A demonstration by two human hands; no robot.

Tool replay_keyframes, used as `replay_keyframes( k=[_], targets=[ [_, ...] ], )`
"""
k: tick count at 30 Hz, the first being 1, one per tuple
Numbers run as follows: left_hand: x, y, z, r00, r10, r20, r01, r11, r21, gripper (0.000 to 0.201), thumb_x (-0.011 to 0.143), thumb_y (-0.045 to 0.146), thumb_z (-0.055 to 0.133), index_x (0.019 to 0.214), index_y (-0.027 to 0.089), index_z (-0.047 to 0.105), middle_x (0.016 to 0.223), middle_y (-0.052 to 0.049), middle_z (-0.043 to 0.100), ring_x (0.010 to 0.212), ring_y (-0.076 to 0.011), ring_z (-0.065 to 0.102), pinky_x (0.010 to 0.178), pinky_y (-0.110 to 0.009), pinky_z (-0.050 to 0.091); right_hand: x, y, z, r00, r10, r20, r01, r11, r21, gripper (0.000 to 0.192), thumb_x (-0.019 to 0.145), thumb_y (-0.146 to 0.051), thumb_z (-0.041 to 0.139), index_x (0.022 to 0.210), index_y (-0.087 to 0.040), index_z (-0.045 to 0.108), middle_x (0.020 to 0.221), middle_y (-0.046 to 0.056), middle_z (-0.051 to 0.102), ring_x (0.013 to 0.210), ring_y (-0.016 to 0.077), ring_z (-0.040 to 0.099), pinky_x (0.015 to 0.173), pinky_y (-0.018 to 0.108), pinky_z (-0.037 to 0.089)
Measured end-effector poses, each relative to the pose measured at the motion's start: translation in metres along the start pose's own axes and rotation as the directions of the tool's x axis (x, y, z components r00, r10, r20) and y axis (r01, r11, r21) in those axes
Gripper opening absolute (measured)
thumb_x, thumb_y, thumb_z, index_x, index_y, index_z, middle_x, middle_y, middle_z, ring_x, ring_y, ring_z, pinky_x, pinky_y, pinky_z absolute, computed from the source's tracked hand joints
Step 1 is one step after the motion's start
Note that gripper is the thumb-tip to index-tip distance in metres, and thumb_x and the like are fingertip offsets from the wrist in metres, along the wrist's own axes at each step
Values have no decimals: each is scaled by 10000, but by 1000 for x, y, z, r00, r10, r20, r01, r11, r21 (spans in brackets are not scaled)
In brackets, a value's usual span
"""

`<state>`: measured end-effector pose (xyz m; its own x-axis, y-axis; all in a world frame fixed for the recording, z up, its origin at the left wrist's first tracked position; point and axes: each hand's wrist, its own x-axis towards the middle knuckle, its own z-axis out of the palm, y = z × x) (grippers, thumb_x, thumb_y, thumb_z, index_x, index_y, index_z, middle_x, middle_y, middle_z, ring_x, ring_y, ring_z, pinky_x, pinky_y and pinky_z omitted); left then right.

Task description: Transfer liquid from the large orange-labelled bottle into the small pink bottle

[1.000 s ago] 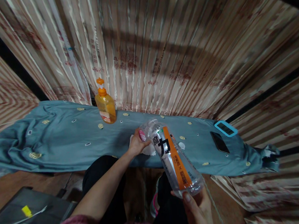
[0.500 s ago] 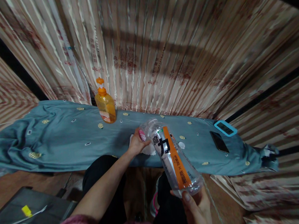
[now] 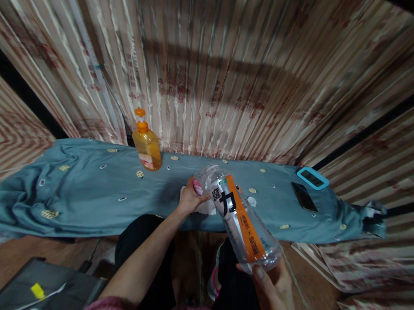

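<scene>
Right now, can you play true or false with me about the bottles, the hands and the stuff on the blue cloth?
1. The right hand holds the clear bottle by its bottom end. True.
2. The clear bottle stands upright on the blue cloth. False: it is tilted in the air, held by the hands.
3. The left hand is at the bottle's top end. True.
4. The orange pump bottle lies on its side. False: it stands upright on the cloth.
5. The phone lies beside the orange pump bottle. False: it lies far off at the cloth's other end, near a blue-rimmed gadget.
</scene>
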<state>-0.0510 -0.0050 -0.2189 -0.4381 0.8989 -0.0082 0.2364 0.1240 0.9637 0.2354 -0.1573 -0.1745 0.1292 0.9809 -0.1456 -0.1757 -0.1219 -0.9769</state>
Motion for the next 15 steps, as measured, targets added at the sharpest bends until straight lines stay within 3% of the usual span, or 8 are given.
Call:
replay_keyframes(
  k=[6, 10, 15],
  targets=[
    [-2, 5, -1, 1000, -1, 18, 1, 1000, 19, 796, 667, 221, 1070, 1367, 236, 692, 1347, -105, 905, 1281, -392, 888, 1171, -517, 694, -2, -7, 7, 1000, 6, 8, -7, 997, 77, 764, 795, -589, 1163, 1427, -279, 867, 1211, 109, 1006, 1121, 366, 956, 930, 427, 780],
    [-2, 5, -1, 1000, 11, 6, -11, 1000, 30, 915, 687, 265, 1068, 1508, 230, 664, 1448, -139, 886, 1356, -412, 872, 1211, -528, 687, -4, -11, 14, 1000, -3, -10, 4, 991, 132, 713, 724, -525, 1214, 1315, -270, 907, 1144, 91, 1000, 1002, 335, 955, 830, 382, 787],
    [-1, 1, -4, 999, 35, 11, -36, 999, 20, 990, 699, 326, 1056, 1595, 260, 641, 1409, -89, 898, 1342, -394, 878, 1195, -509, 706, -4, -11, 16, 1000, 17, -12, -15, 989, 147, 762, 692, -532, 1228, 1326, -276, 892, 1155, 105, 1001, 993, 371, 964, 810, 422, 797]
  ],
)
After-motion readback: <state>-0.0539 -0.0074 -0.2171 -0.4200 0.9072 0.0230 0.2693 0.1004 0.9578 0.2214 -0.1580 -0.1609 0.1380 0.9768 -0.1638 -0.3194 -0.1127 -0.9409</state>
